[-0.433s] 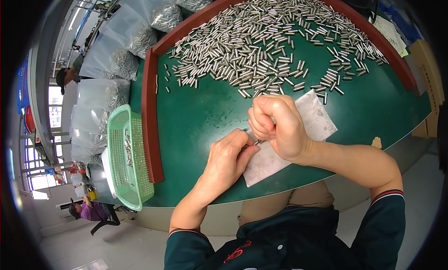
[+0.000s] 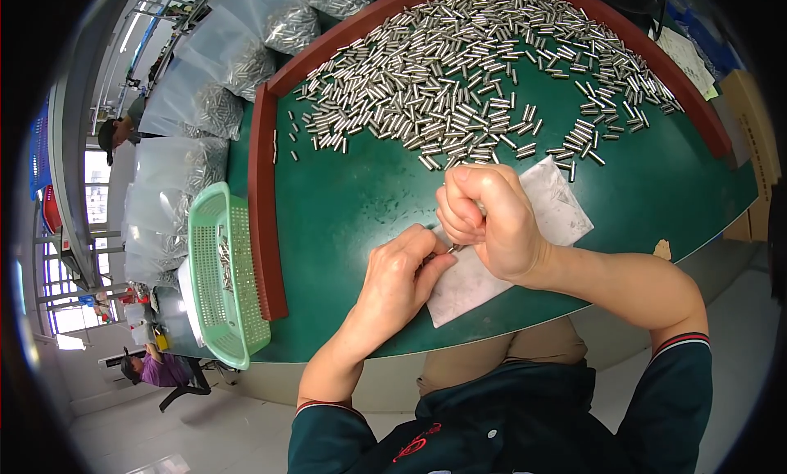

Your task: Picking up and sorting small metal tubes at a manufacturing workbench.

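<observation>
Both hands' fingers pinch one small metal pin [image 2: 453, 248]: left hand [image 2: 399, 279], right hand [image 2: 489, 220] clenched.

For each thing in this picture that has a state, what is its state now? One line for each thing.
right hand: closed in a fist above the white sheet.
left hand: fingertips pinched at a small metal pin.
metal pins: loose, spread over the green table.
green basket: at the table's left edge, a few pins inside.
plastic bags: holding metal pins.
</observation>
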`<action>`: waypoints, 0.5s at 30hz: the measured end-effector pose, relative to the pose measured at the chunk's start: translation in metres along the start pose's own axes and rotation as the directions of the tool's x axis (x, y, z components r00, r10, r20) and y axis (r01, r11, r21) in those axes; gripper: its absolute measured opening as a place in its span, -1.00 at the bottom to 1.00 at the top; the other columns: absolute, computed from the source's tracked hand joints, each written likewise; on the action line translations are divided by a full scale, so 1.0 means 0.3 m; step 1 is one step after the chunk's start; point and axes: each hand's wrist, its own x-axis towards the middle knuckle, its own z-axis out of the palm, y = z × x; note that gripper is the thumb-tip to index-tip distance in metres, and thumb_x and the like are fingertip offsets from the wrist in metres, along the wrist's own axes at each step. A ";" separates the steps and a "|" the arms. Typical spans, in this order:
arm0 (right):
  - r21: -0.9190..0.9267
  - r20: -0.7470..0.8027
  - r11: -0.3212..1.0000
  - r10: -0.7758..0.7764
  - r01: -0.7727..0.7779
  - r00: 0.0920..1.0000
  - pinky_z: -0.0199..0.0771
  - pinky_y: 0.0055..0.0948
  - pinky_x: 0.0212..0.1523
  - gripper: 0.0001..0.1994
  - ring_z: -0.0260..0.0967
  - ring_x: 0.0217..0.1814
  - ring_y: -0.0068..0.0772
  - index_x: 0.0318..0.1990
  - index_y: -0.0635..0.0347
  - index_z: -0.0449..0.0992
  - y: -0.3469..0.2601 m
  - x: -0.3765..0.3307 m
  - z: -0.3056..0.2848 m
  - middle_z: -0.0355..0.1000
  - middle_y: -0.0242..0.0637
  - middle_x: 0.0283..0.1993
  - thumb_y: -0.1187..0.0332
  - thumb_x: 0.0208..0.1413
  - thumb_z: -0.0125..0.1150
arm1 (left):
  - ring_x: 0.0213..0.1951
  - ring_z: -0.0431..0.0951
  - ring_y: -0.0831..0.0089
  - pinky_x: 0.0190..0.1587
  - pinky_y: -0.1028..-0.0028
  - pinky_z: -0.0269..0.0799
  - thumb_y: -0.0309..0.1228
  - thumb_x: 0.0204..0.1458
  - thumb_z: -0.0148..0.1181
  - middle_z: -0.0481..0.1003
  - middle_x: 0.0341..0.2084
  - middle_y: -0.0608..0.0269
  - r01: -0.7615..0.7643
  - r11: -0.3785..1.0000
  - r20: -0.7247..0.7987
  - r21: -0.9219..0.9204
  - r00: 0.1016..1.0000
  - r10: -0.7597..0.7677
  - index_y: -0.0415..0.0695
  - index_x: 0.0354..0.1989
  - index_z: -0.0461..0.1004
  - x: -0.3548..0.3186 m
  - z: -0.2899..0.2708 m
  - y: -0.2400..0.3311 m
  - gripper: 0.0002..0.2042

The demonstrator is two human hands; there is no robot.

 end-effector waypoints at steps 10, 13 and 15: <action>-0.090 -0.013 0.994 -0.068 0.067 0.998 -0.17 -0.58 -0.68 -0.66 -0.21 -0.74 -0.65 -0.79 0.13 0.02 0.023 -0.018 0.011 -0.05 -0.45 -0.80 0.35 0.01 -0.26 | -0.62 0.35 0.23 -0.60 0.37 0.24 -0.58 -0.22 0.20 0.34 -0.65 0.16 -0.014 0.999 -0.008 -0.047 1.000 0.014 -0.25 -0.55 0.35 -0.002 0.003 -0.016 -0.88; -0.086 -0.001 0.994 -0.075 0.074 0.997 -0.18 -0.59 -0.68 -0.66 -0.22 -0.74 -0.65 -0.78 0.12 0.02 0.023 -0.017 0.005 -0.05 -0.45 -0.80 0.34 0.02 -0.26 | -0.62 0.35 0.23 -0.59 0.37 0.25 -0.59 -0.22 0.19 0.34 -0.65 0.16 -0.024 1.000 -0.005 -0.011 1.000 0.024 -0.25 -0.55 0.36 -0.002 0.004 -0.017 -0.89; -0.072 0.014 0.994 -0.080 0.081 0.997 -0.18 -0.58 -0.68 -0.66 -0.22 -0.75 -0.65 -0.78 0.12 0.02 0.013 -0.017 0.012 -0.06 -0.45 -0.80 0.34 0.02 -0.26 | -0.62 0.36 0.23 -0.59 0.37 0.25 -0.58 -0.21 0.19 0.34 -0.65 0.15 -0.006 0.999 -0.016 -0.041 1.000 0.005 -0.25 -0.56 0.36 -0.004 0.001 -0.009 -0.89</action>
